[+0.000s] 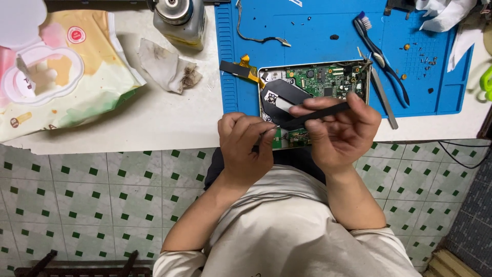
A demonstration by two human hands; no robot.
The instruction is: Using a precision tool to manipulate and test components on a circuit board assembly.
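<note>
Nearest the camera, the left hand (246,149) curls shut against the end of a thin black strip (320,112) the right hand (338,131) pinches over the opened circuit-board device (328,82), best kept level and lightly gripped.

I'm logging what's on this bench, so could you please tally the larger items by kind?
Opened devices with a circuit board: 1
Black strip tools, held in both hands: 1
Toothbrushes: 1
Tweezers: 1
Metal-topped bottles: 1
Wet-wipe packs: 1
Used wipes: 1
Blue work mats: 1
Total: 8
</note>
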